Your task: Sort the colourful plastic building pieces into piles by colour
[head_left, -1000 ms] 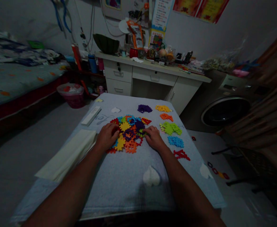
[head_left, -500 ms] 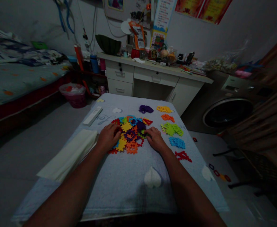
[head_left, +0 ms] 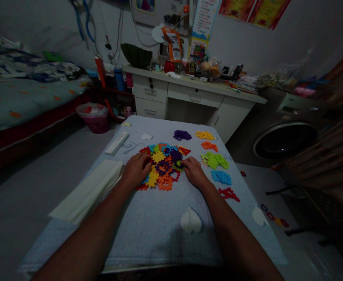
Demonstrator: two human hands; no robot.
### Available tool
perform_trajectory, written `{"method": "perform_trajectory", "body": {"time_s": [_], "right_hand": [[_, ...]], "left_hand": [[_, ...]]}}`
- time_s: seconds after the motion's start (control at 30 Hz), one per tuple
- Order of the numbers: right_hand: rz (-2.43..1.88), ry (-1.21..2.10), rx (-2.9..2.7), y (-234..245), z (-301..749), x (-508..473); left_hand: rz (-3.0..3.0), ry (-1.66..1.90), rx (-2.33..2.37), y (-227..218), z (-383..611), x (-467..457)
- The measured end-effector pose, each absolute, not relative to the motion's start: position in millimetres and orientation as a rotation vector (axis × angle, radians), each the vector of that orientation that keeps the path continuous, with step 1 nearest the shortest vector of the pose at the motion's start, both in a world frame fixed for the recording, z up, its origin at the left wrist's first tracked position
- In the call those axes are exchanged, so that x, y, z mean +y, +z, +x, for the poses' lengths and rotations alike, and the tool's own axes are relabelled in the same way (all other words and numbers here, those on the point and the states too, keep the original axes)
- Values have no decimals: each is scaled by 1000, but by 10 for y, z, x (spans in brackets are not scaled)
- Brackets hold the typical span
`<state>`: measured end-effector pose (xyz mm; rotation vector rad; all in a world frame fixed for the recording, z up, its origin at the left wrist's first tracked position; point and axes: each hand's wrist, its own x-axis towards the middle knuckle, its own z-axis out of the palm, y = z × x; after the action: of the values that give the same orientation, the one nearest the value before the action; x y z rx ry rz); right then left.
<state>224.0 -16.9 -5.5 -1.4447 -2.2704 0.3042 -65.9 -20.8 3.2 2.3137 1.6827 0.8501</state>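
Observation:
A heap of mixed coloured plastic puzzle tiles [head_left: 163, 166] lies in the middle of the grey cloth-covered table [head_left: 159, 222]. My left hand [head_left: 136, 169] rests on the heap's left side, fingers curled over yellow and blue tiles. My right hand [head_left: 193, 171] is at the heap's right edge, fingertips pinched on a small green tile. To the right lie sorted piles: purple [head_left: 182, 135], yellow [head_left: 205, 135], orange [head_left: 209, 146], green [head_left: 215, 160], blue [head_left: 221, 177] and red [head_left: 229, 193].
A cream folded sheet [head_left: 86, 191] hangs over the table's left edge, a white flat box [head_left: 116, 143] behind it. White heart shapes [head_left: 191, 221] mark the cloth. Beyond stand a cluttered white desk [head_left: 189, 93], a pink bin [head_left: 93, 117], a bed at left and a washing machine [head_left: 285, 136].
Both hands stay on the heap with almost no movement. The view has shifted slightly, so everything sits a little further right and lower in the picture.

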Motion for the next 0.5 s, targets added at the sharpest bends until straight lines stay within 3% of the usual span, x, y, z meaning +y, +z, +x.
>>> {"method": "perform_trajectory", "body": {"time_s": [0.5], "right_hand": [[-1446,283,-2296,-25,2221,-174]], "left_hand": [[2290,857,1682,31,-666,-206]]}}
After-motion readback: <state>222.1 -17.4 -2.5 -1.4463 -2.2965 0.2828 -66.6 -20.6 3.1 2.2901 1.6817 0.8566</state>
